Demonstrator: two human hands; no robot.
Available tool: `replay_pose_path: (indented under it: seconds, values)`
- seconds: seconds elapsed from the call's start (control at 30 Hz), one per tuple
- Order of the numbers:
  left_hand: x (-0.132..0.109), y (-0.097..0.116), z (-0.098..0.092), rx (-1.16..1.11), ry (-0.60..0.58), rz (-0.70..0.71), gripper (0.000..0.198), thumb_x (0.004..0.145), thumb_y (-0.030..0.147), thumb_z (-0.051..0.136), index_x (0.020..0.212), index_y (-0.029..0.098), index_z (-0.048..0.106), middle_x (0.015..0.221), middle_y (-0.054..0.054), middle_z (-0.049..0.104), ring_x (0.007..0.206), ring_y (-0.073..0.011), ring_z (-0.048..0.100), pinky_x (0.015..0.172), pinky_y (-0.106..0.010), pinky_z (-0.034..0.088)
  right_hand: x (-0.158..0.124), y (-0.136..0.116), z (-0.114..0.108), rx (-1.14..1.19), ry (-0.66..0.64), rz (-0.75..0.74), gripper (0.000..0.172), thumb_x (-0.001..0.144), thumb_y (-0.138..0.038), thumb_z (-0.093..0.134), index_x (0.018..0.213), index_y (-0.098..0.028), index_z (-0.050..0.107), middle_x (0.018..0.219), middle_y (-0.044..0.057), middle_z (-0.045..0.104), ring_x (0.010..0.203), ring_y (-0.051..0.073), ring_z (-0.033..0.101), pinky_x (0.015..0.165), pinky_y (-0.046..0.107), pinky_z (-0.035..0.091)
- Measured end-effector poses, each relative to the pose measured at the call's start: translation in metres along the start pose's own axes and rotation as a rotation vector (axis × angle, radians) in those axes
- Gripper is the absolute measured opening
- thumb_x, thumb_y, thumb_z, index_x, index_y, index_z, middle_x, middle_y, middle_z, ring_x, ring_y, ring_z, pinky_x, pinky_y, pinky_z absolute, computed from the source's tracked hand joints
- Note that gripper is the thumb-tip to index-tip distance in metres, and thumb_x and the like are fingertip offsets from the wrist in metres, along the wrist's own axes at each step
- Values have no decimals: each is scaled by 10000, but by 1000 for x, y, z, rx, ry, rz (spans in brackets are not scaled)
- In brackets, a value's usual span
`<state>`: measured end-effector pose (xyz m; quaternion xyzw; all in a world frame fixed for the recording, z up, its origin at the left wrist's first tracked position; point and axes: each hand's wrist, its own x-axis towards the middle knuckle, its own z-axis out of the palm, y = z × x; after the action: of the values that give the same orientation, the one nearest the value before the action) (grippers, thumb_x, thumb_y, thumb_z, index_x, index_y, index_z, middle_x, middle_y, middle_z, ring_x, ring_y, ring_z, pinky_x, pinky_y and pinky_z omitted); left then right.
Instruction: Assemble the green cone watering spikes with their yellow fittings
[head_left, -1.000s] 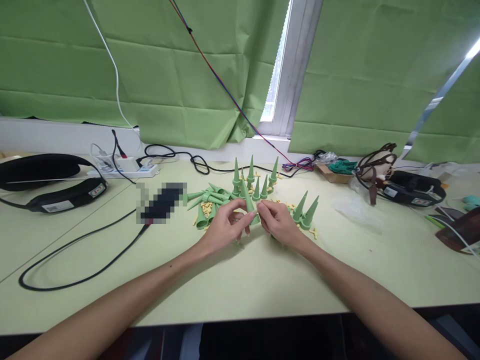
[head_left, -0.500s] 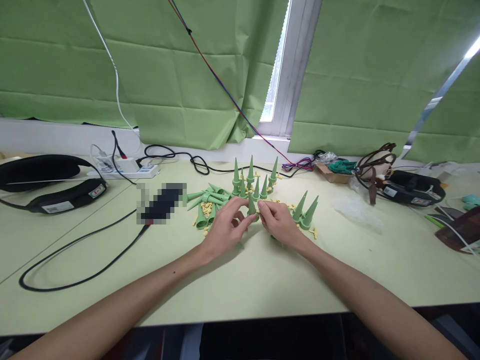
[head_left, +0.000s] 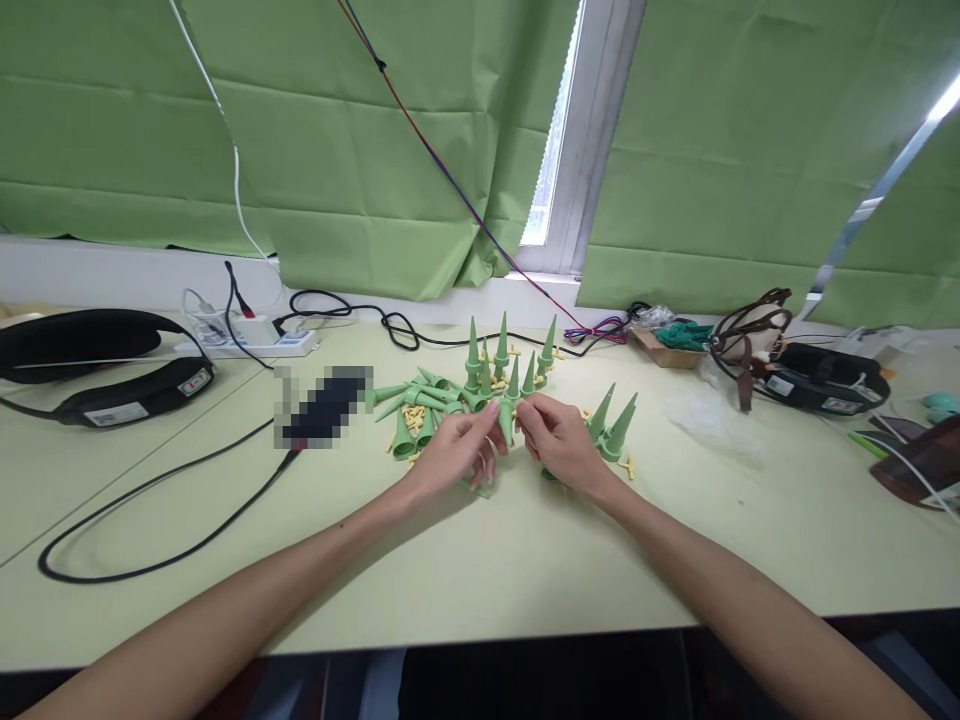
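A green plastic cone spike point(head_left: 507, 424) is gripped by my left hand point(head_left: 459, 445), its tip pointing down and its wide end up. My right hand point(head_left: 556, 438) is closed in a pinch right beside the spike's wide end; its fingertips hide whatever is between them. Behind my hands stand several upright green spikes point(head_left: 501, 345), with small yellow T-shaped pieces among them. Two more upright spikes point(head_left: 616, 428) are just right of my right hand, near a loose yellow T-shaped piece point(head_left: 628, 467). Loose green spikes point(head_left: 403, 440) lie heaped left of my left hand around yellow pieces point(head_left: 413, 418).
A blurred dark device point(head_left: 326, 405) with a black cable lies on the left of the table point(head_left: 525, 570). Beyond it are a black headset point(head_left: 135, 395) and a power strip point(head_left: 255, 342). Clear plastic film point(head_left: 716, 425), a cardboard box point(head_left: 666, 347) and another headset point(head_left: 825, 378) are at right.
The held spike has turned over from tip up to tip down. My left hand has rotated, its thumb now higher against the spike. My right hand stays almost in place.
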<state>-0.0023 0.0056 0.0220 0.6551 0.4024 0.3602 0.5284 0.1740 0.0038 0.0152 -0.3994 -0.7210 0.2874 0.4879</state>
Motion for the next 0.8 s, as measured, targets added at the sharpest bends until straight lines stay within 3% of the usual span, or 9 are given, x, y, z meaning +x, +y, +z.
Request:
replay_pose_path:
  seconds: [0.2,0.47,0.67,0.8]
  values:
    - [0,0,0,-106,-48,-29,553,882,649,490,742,127,610,510,-19,568,377,-99,504,370,-201,382,-1,1,0,-1,-30,-31,416,995,-438,422,662,-194,472,486,-46,444,455,93,378,503,242,328]
    - [-2,-2,-2,-35,-48,78,367,880,518,590,777,168,548,539,18,578,399,-90,490,404,-204,382,-1,2,0,25,-25,-45,465,999,-466,395,617,-202,415,494,-37,428,469,101,397,494,246,323]
    - [-7,-1,2,113,40,195,259,808,371,713,856,195,530,507,75,492,427,-88,453,427,-204,364,-2,4,1,52,-30,-22,525,1005,-468,370,553,-202,365,450,-40,383,438,93,359,481,250,303]
    - [-6,-2,4,226,136,334,251,797,350,722,939,184,598,730,27,534,519,-87,513,469,-218,416,-2,7,4,63,-29,-13,541,1000,-464,377,527,-205,340,426,-41,370,421,89,342,470,253,284]
